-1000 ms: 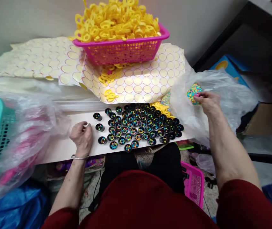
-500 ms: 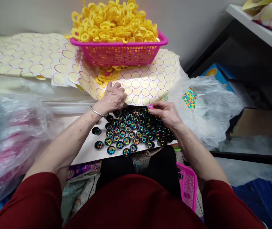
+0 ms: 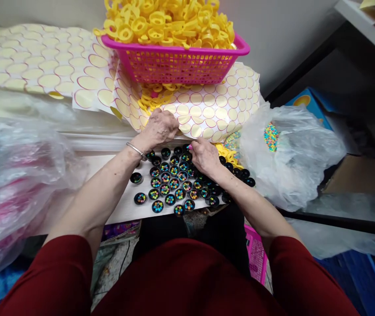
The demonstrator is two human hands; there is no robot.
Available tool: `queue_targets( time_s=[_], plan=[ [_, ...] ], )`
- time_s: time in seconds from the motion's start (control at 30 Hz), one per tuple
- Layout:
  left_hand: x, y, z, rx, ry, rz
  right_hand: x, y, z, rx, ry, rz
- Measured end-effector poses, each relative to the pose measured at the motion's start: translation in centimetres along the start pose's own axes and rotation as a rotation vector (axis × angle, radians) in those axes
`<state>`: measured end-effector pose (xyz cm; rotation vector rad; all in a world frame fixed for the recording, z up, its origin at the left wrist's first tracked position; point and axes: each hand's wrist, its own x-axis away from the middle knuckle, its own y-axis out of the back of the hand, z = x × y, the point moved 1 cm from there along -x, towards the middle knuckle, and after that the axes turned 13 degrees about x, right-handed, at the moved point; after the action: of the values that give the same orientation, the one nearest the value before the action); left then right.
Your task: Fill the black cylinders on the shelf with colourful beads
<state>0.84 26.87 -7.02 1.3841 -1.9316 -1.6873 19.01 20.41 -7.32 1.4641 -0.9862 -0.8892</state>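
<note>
My right hand (image 3: 204,156) is closed, pinching a small pink piece (image 3: 190,147) with a speck of blue in it, over the back rows of black cups (image 3: 174,183). Small coloured beads lie in many of these cups, which stand close together on a white board (image 3: 124,206). My left hand (image 3: 161,126) is curled at the front edge of the circle-printed sheet (image 3: 203,112), beside loose yellow ring pieces (image 3: 151,102). Its fingertips are hidden, and I cannot make out what they hold.
A pink basket (image 3: 177,66) heaped with yellow ring pieces (image 3: 157,22) stands at the back. On the right, a clear plastic bag (image 3: 293,162) holds coloured beads (image 3: 271,137). Yellow pieces (image 3: 228,154) lie beside it. Bagged pink items (image 3: 26,180) are at the left.
My right hand has moved left over the cups with the pink piece, uncovering yellow pieces to its right. My left hand has curled in more and drawn away from the loose yellow rings.
</note>
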Motion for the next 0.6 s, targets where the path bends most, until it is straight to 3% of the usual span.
queue_targets(
  time_s=[0.2,0.37,0.47,0.53,0.6],
  plan=[
    [0.0,0.3,0.3,0.147,0.01,-0.006,0.1,0.1,0.5,0.141,0.086,-0.06],
    [-0.1,0.3,0.7,0.257,0.042,-0.026,1.2,0.4,-0.8,-0.057,0.052,-0.189],
    [-0.1,0.2,0.9,0.281,0.075,-0.035,2.8,0.9,-4.2,-0.41,-0.043,-0.392],
    [-0.1,0.1,1.0,0.297,0.089,-0.051,4.0,1.0,-8.2,-0.629,-0.172,-0.54],
    [0.0,-0.1,1.1,0.31,0.096,-0.076,4.8,0.9,-13.2,-0.708,-0.381,-0.64]
  ],
)
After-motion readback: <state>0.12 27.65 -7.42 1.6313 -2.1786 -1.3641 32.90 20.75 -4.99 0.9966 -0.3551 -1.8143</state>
